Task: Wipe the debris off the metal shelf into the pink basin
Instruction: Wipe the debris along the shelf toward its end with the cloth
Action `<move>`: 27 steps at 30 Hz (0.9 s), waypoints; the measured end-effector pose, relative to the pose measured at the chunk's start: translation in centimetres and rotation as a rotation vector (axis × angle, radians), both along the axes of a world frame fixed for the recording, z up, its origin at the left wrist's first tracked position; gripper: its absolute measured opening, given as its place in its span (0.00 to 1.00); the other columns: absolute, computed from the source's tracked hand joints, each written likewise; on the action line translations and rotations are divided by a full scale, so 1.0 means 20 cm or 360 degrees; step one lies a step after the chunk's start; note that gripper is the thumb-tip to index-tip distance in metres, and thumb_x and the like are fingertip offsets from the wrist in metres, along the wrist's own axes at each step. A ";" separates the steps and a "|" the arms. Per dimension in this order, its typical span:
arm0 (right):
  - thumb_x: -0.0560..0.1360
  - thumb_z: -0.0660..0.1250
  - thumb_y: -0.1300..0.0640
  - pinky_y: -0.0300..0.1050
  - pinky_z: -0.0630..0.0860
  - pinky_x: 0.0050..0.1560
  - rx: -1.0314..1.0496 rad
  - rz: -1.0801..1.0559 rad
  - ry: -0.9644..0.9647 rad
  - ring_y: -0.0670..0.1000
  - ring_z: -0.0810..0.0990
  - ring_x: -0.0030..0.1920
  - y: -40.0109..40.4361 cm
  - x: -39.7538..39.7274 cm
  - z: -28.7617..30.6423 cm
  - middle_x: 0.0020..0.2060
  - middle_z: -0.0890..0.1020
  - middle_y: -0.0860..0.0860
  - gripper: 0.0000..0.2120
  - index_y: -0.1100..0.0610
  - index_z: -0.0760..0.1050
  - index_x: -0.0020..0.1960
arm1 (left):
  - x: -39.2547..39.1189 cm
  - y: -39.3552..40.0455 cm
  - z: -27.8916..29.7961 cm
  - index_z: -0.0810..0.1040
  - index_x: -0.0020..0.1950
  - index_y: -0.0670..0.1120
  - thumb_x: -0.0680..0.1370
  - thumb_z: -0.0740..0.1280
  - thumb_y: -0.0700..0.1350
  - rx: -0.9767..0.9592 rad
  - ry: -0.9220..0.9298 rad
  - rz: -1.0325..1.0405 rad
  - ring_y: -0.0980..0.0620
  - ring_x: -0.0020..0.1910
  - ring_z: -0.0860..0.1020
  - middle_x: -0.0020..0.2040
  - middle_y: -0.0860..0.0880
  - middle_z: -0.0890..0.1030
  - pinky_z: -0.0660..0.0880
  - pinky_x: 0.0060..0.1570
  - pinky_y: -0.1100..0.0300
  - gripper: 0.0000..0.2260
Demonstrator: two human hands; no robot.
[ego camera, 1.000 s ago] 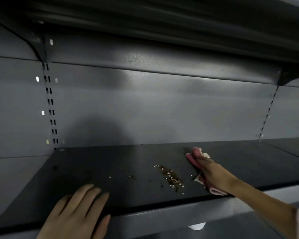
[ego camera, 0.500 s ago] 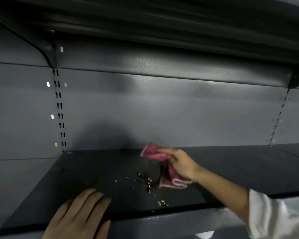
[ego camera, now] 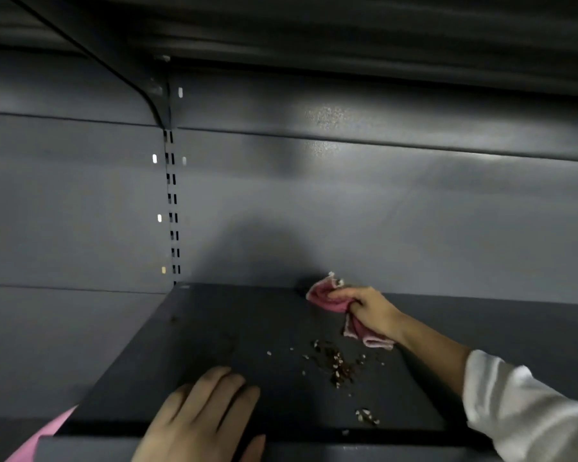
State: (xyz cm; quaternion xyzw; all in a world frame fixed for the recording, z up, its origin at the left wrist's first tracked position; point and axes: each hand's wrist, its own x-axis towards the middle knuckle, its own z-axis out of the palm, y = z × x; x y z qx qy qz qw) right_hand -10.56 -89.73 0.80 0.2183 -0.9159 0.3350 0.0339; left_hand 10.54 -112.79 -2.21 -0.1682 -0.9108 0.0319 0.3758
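Nearest you, your left hand (ego camera: 201, 418) lies flat and open on the front lip of the metal shelf (ego camera: 234, 331), holding nothing. A corner of the pink basin (ego camera: 44, 438) shows below that lip at lower left. The debris (ego camera: 337, 365) sits mid-shelf, with a small clump nearer the edge. At the back, your right hand (ego camera: 371, 311) is clenched on the pink cloth (ego camera: 324, 296). You look mid-sweep; next, I judge, drag the crumbs forward-left toward the basin.

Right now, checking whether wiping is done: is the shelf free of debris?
No, crumbs lie scattered on the metal shelf in front of the cloth.
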 end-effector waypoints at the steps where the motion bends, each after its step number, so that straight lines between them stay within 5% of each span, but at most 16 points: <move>1: 0.70 0.53 0.76 0.26 0.67 0.57 -0.0003 0.0081 -0.0035 0.49 0.77 0.58 -0.02 0.04 0.00 0.58 0.80 0.54 0.24 0.59 0.78 0.57 | -0.01 0.01 0.00 0.85 0.40 0.49 0.80 0.40 0.56 0.0029 -0.0020 0.0013 0.53 0.51 0.70 0.42 0.50 0.85 0.62 0.43 0.61 0.34; 6: 0.68 0.53 0.79 0.17 0.67 0.52 -0.0110 0.0420 -0.0066 0.37 0.76 0.51 -0.07 0.21 0.04 0.52 0.78 0.48 0.23 0.65 0.77 0.55 | 0.01 0.03 -0.01 0.85 0.41 0.49 0.80 0.41 0.56 0.0086 0.0043 -0.0010 0.53 0.51 0.70 0.43 0.50 0.85 0.62 0.43 0.62 0.32; 13: 0.72 0.54 0.78 0.16 0.67 0.48 -0.0170 -0.0056 0.0094 0.51 0.76 0.55 0.36 0.20 0.19 0.58 0.78 0.60 0.20 0.65 0.75 0.58 | 0.02 0.02 -0.02 0.85 0.43 0.47 0.80 0.44 0.55 0.0123 0.0125 -0.0065 0.52 0.52 0.71 0.44 0.48 0.84 0.63 0.43 0.62 0.30; 18: 0.77 0.57 0.67 0.34 0.57 0.63 0.0129 -0.0272 -0.0169 0.50 0.69 0.66 0.63 0.35 0.06 0.66 0.71 0.54 0.19 0.57 0.69 0.66 | 0.01 0.02 -0.05 0.84 0.44 0.45 0.80 0.44 0.54 0.0084 0.0189 -0.0097 0.50 0.52 0.71 0.44 0.48 0.84 0.64 0.44 0.59 0.29; 21: 0.78 0.59 0.58 0.36 0.54 0.67 0.0454 -0.0285 -0.0135 0.50 0.61 0.72 0.57 0.44 0.00 0.72 0.63 0.53 0.24 0.53 0.57 0.72 | 0.01 0.02 -0.05 0.84 0.44 0.45 0.81 0.43 0.53 0.0051 0.0202 -0.0108 0.50 0.53 0.71 0.44 0.47 0.84 0.64 0.44 0.57 0.30; 27: 0.78 0.57 0.64 0.31 0.53 0.66 0.0399 -0.0301 0.0001 0.51 0.62 0.72 0.24 0.61 0.04 0.72 0.65 0.54 0.22 0.55 0.60 0.71 | 0.04 -0.15 -0.04 0.84 0.45 0.45 0.81 0.43 0.54 0.0022 0.0240 -0.0194 0.50 0.53 0.71 0.45 0.47 0.84 0.65 0.46 0.56 0.30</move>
